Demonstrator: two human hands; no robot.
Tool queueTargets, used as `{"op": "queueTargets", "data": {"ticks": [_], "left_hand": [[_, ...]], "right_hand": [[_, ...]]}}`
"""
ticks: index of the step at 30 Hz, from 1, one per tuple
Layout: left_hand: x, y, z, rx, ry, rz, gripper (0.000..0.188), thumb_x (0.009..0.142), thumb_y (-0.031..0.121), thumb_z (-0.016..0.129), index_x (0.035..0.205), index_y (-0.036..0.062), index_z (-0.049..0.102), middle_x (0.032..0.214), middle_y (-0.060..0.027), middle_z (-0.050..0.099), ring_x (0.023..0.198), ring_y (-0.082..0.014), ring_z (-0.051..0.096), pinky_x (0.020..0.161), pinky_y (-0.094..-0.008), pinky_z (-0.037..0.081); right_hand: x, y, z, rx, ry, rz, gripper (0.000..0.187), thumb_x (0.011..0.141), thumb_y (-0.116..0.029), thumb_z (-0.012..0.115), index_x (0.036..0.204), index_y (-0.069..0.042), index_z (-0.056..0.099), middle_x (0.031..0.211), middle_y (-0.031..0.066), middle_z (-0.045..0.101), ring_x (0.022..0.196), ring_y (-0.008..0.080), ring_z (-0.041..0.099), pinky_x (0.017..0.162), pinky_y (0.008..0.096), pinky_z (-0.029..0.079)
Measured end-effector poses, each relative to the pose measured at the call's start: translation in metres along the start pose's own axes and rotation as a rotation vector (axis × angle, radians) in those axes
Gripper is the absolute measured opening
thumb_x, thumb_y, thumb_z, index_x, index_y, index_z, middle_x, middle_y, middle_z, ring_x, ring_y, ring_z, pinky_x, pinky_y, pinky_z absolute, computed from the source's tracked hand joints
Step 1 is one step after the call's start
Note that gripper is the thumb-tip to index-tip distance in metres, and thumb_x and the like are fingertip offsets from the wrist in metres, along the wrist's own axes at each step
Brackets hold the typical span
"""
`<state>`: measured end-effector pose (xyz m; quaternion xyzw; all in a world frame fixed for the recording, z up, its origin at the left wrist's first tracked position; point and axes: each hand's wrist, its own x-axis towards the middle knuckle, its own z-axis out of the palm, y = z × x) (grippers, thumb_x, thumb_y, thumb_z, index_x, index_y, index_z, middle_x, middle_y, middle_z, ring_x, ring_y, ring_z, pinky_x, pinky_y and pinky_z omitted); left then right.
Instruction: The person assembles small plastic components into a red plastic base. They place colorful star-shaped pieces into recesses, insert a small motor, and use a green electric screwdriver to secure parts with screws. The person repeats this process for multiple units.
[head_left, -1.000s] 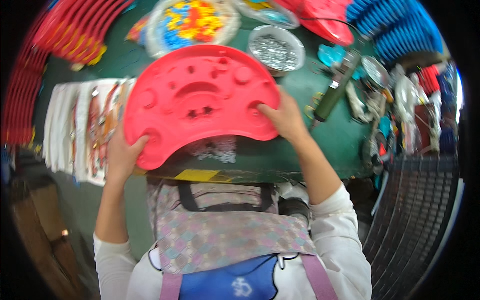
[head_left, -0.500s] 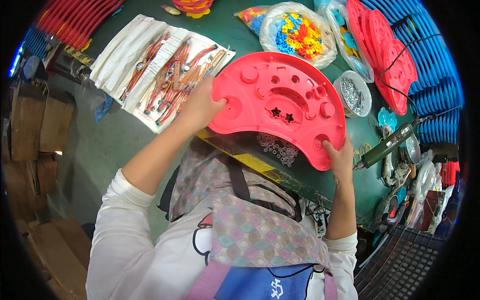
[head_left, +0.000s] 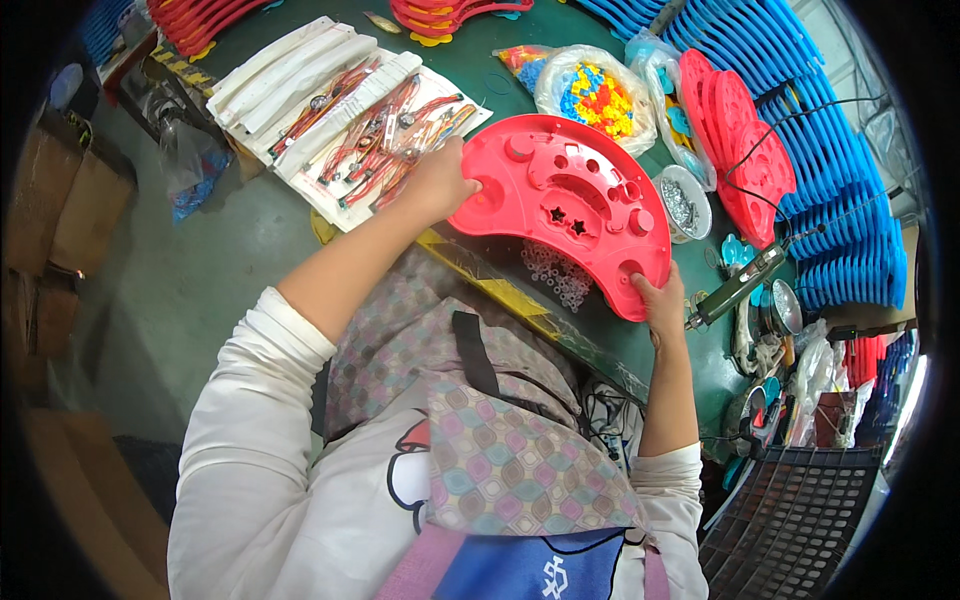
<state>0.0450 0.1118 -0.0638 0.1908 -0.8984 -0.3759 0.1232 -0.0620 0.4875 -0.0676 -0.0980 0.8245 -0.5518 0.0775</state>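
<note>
With both hands I hold a red crescent-shaped plastic shell (head_left: 530,192) over the bench edge. Its curved-in side faces me, and round bosses, holes and two star-shaped openings show on it. My left hand (head_left: 438,184) is closed on its left end, the thumb pressed on the upper face. At the other end, my right hand (head_left: 660,303) grips the rim with its thumb on top. Small translucent rings (head_left: 556,272) lie on the bench just below the shell, partly covered by it.
Wired parts (head_left: 375,135) lie on white sheets at left. Behind the shell are a bag of coloured pieces (head_left: 600,100) and a tub of screws (head_left: 683,203). A green electric screwdriver (head_left: 738,287), red shells (head_left: 750,165) and blue stacked parts (head_left: 835,200) stand at right.
The whole view has shifted a little, so the bench things sit differently in the picture. The shell appears slightly smaller and stays gripped by both hands.
</note>
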Motion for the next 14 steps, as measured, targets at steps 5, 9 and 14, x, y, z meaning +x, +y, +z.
{"op": "queueTargets", "data": {"ticks": [5, 9, 14], "left_hand": [[-0.013, 0.010, 0.003, 0.246, 0.252, 0.239, 0.052, 0.079, 0.016, 0.083, 0.121, -0.0012, 0.058, 0.122, -0.0268, 0.060, 0.116, -0.0426, 0.060, 0.100, -0.0477, 0.051], [-0.001, 0.018, 0.006, 0.513, 0.218, 0.226, 0.067, 0.068, 0.020, 0.089, 0.125, 0.0023, 0.060, 0.126, -0.0198, 0.056, 0.119, -0.0358, 0.054, 0.103, -0.0447, 0.048], [-0.058, 0.013, -0.044, 0.173, 0.749, 0.395, 0.062, 0.073, 0.024, 0.086, 0.128, 0.0078, 0.061, 0.130, -0.0152, 0.054, 0.122, -0.0342, 0.054, 0.103, -0.0470, 0.047]], "right_hand": [[-0.006, -0.021, 0.005, -0.690, 0.188, -0.281, 0.068, 0.081, -0.009, 0.082, 0.141, -0.001, 0.051, 0.131, 0.0186, 0.060, 0.121, 0.0329, 0.058, 0.105, 0.0418, 0.047], [-0.021, -0.104, 0.035, -0.790, 0.311, -0.775, 0.062, 0.084, -0.012, 0.082, 0.139, -0.002, 0.055, 0.135, 0.0193, 0.057, 0.127, 0.0382, 0.052, 0.105, 0.0455, 0.045], [-0.079, -0.201, 0.179, -0.239, -0.429, -1.244, 0.044, 0.091, -0.003, 0.073, 0.134, -0.003, 0.060, 0.131, 0.0156, 0.061, 0.116, 0.0290, 0.063, 0.097, 0.0381, 0.054]]}}
